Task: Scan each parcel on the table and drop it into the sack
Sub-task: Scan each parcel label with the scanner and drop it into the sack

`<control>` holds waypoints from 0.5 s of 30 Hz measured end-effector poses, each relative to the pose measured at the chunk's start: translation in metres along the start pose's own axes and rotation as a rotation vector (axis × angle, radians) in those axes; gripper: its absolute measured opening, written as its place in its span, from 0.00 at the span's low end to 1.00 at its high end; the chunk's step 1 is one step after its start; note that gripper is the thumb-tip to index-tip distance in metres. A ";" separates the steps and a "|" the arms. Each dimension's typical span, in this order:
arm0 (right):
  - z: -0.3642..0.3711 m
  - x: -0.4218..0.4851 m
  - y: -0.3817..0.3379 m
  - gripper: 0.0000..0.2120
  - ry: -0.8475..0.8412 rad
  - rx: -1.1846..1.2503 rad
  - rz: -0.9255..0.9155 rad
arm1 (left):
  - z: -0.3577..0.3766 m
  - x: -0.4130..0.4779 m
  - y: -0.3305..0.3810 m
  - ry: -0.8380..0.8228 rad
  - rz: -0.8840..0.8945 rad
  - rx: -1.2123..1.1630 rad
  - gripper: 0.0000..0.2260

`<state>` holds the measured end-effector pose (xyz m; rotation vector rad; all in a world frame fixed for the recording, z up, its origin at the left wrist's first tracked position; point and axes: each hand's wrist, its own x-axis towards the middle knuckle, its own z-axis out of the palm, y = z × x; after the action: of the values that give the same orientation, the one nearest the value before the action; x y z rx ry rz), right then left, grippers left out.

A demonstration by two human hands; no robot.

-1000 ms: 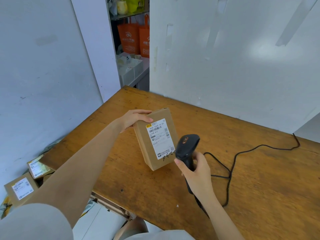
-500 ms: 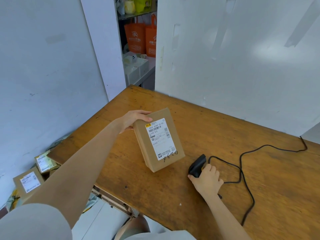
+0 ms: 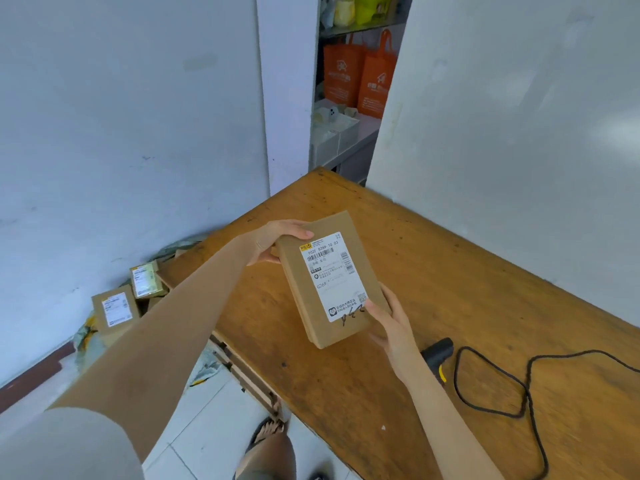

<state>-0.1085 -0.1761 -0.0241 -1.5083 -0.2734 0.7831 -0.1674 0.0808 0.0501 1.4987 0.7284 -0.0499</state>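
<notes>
Though half hidden down at left, holds two boxes (image 3: 114, 308) already: sack (image 3: 82, 339), set low beside table (image 3: 450, 271) for an easy drop. Gripped at far end by left hand (image 3: 273, 242), thumb over top edge: parcel (image 3: 329, 278), tilted over table, label up. Clasped at near corner by right hand (image 3: 388, 323), likely steadying for the swing leftward. Parked at right, unheld, cord (image 3: 519, 393) trailing: scanner (image 3: 438, 353).

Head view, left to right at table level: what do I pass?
Labelled cardboard boxes below the table's end → left hand → brown cardboard parcel with white label → right hand → black handheld scanner → looped black cable.
</notes>
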 end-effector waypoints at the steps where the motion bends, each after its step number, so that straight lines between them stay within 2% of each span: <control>1: 0.004 0.007 0.003 0.29 -0.048 0.001 0.030 | -0.011 -0.006 -0.004 0.017 -0.001 -0.026 0.20; 5: 0.045 0.027 0.004 0.37 -0.227 -0.041 0.085 | -0.063 -0.024 -0.025 0.118 -0.043 -0.134 0.21; 10: 0.117 0.061 0.006 0.39 -0.416 -0.061 0.205 | -0.147 -0.042 -0.056 0.186 -0.041 -0.255 0.17; 15: 0.212 0.095 0.007 0.39 -0.443 0.001 0.270 | -0.231 -0.053 -0.086 0.361 0.008 -0.401 0.20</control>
<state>-0.1714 0.0477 -0.0410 -1.3741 -0.4011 1.3354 -0.3427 0.2602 0.0206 1.1340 0.9573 0.3627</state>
